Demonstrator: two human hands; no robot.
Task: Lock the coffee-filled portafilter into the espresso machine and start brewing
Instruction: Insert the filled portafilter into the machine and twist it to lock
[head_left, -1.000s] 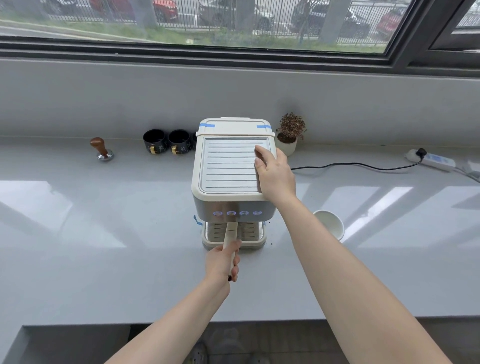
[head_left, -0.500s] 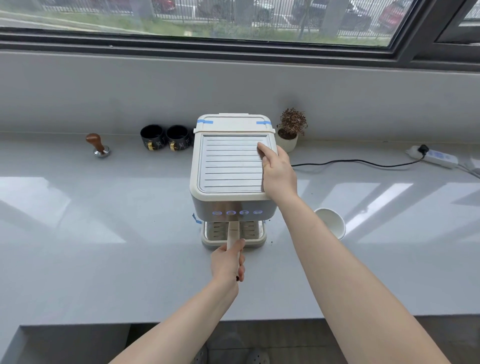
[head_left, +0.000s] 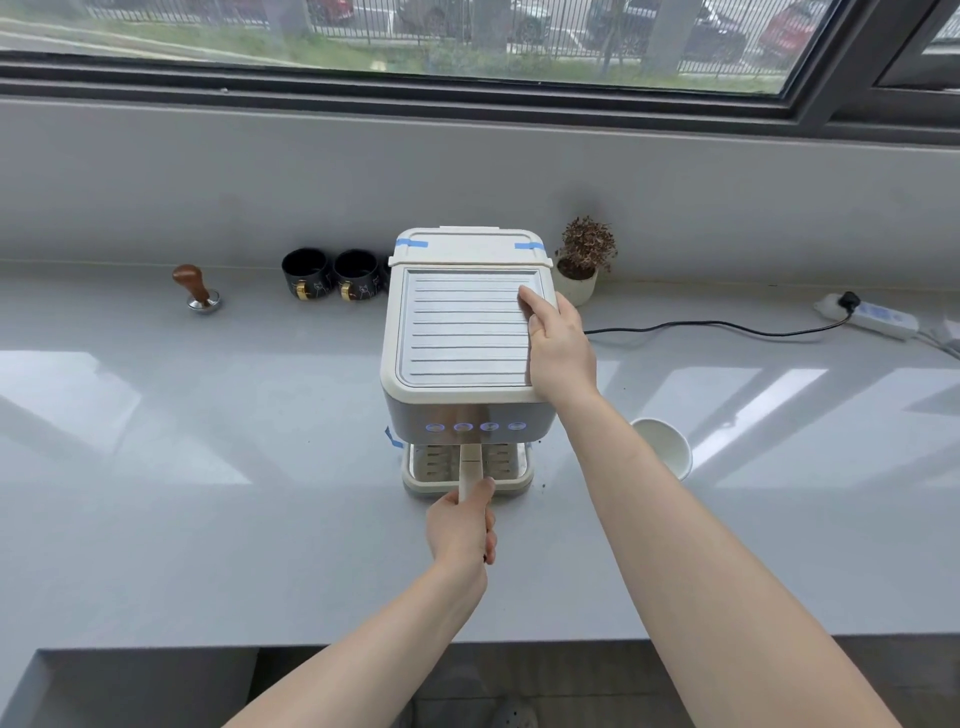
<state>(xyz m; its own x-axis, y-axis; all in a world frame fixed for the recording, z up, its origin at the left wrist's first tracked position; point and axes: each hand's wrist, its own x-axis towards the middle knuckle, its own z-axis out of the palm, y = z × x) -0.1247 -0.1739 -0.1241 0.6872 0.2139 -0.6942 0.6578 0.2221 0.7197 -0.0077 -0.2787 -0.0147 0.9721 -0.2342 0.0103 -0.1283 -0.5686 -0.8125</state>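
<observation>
A cream and steel espresso machine (head_left: 457, 332) stands mid-counter, with lit blue buttons (head_left: 475, 426) along its front. A cream portafilter handle (head_left: 470, 465) sticks out toward me from under the front, over the drip tray (head_left: 511, 470); its basket is hidden under the machine. My left hand (head_left: 462, 530) is closed around the handle's near end. My right hand (head_left: 558, 348) lies flat on the machine's top right edge, fingers together, pressing down.
A white paper cup (head_left: 665, 452) lies right of the machine. Two black mugs (head_left: 332, 273), a wooden tamper (head_left: 197, 291) and a small potted plant (head_left: 584, 260) stand along the back wall. A black cord (head_left: 717, 326) runs to a power strip (head_left: 867, 314). The counter's front edge is near me.
The portafilter handle has swung slightly to the right with my left hand, now pointing straight out from the machine. My right hand stays on the machine's top.
</observation>
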